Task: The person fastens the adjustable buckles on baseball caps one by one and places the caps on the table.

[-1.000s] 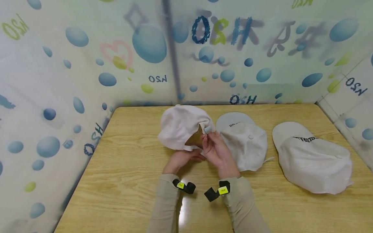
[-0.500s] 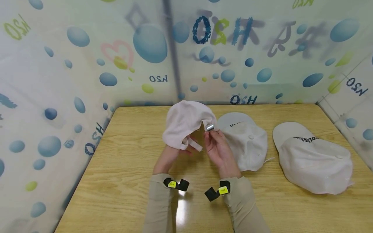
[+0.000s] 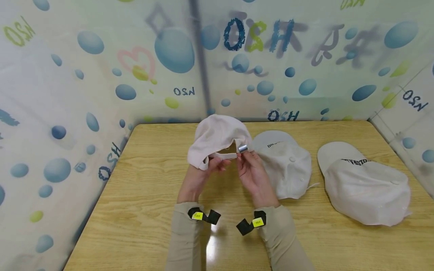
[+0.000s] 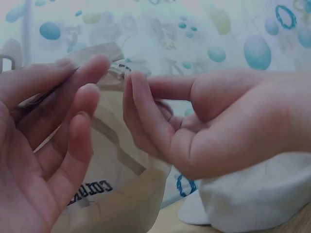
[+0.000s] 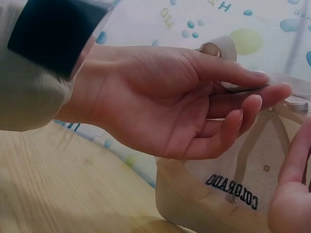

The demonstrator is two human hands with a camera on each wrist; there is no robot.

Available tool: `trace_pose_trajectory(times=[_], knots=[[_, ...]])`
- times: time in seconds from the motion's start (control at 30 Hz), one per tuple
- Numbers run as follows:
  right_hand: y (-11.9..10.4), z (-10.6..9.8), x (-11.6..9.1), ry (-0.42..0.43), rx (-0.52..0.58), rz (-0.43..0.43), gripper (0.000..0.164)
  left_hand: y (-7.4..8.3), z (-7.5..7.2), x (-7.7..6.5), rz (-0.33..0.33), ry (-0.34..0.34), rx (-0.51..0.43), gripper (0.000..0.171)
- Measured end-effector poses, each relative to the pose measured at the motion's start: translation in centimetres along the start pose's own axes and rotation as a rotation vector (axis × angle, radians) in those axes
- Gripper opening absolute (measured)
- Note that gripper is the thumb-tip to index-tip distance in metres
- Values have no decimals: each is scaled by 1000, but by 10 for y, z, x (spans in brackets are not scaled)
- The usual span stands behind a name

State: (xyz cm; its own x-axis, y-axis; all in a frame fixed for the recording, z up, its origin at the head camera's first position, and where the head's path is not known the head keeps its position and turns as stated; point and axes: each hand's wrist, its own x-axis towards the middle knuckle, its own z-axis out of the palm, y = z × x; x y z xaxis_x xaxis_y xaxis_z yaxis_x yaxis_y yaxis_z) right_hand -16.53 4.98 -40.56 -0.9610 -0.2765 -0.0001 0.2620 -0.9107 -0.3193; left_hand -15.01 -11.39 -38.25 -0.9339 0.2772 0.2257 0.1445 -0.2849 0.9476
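Note:
A pale baseball cap [image 3: 220,131] is held up over the table with its rear opening towards me. My left hand [image 3: 200,178] pinches the cap's loose back strap [image 3: 227,155] between thumb and index finger, as the right wrist view also shows. The strap's end meets the metal buckle [image 3: 242,148] on the right side of the opening. Just below that buckle, my right hand [image 3: 252,175] pinches the cap's edge with its fingertips. Dark lettering [image 5: 232,191] shows in reverse inside the cap.
Two more white caps lie to the right on the wooden table [image 3: 135,180]: a nearer cap [image 3: 285,169] beside my right hand and another cap [image 3: 366,184] at the far right. A patterned wall [image 3: 217,67] stands behind the table.
The cap has risen slightly and turned. My left hand came from under the opening and brought the hanging strap across to the buckle. My right hand stays almost still at the buckle.

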Motion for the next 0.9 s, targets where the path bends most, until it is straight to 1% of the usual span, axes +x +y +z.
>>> trace_pose_trajectory(times=[0.07,0.17,0.33,0.4,0.5,0.7,0.8,0.83,0.9], knots=[[0,0,0,12,6,1,13,4,3,-1,15,7,-5,13],[0,0,1,19,2,2,12,2,3,0,22,16,-21,7],[1,-1,1,-4,-46,-8,9,-5,-1,2,0,30,-51,12],[1,-1,1,-12,-53,-13,5,-7,-2,2,-11,33,-56,13],[2,-1,1,-17,-58,-16,4,-9,-2,3,-13,36,-77,12],[2,1,1,2,-58,3,11,-12,-1,3,22,61,-141,14],[3,2,0,18,-37,16,11,-15,-1,4,51,72,-125,20],[3,2,0,21,-33,20,10,-19,-2,5,75,69,-120,21],[3,2,0,21,-15,26,10,-21,-2,5,97,91,-100,26]])
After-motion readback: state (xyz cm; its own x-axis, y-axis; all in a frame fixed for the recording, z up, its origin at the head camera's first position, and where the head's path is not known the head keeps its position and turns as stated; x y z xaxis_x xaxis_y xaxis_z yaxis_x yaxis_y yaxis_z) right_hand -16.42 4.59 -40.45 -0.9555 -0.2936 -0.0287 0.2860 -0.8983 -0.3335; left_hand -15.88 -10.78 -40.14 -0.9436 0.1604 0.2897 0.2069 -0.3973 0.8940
